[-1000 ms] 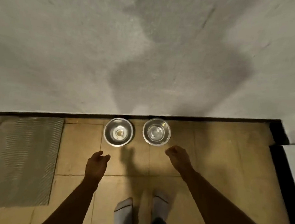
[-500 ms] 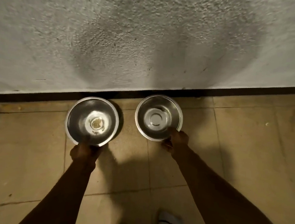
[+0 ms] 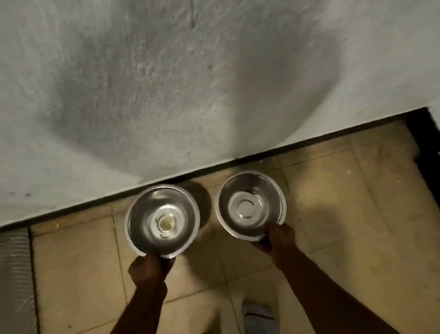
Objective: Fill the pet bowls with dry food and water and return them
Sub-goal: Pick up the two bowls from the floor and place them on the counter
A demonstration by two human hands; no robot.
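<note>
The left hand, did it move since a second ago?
Yes. The left hand went forward toward the wall and now grips the near rim of the left bowl; before, it hovered short of it.
</note>
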